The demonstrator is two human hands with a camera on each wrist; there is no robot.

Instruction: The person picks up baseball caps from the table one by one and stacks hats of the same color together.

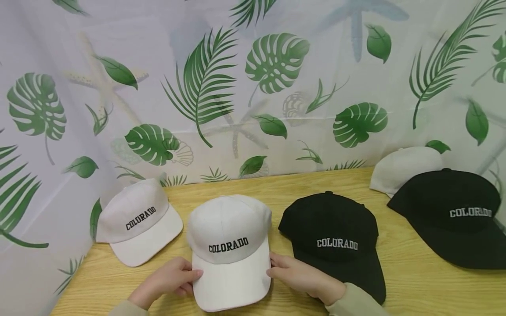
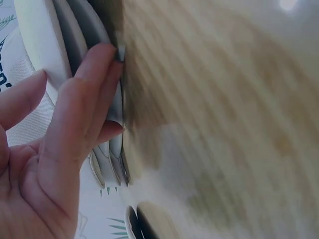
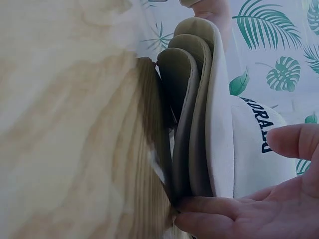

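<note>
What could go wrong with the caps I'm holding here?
The stacked caps might slip out of line, since several nested brims are held at the sides by the left hand and right hand. The right sleeve overlaps the nearest black cap in the head view, so it could nudge that cap.

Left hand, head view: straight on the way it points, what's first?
The brim of the white cap between both hands; the left hand seems to touch its edge. How far the fingers reach underneath is unclear.
</note>
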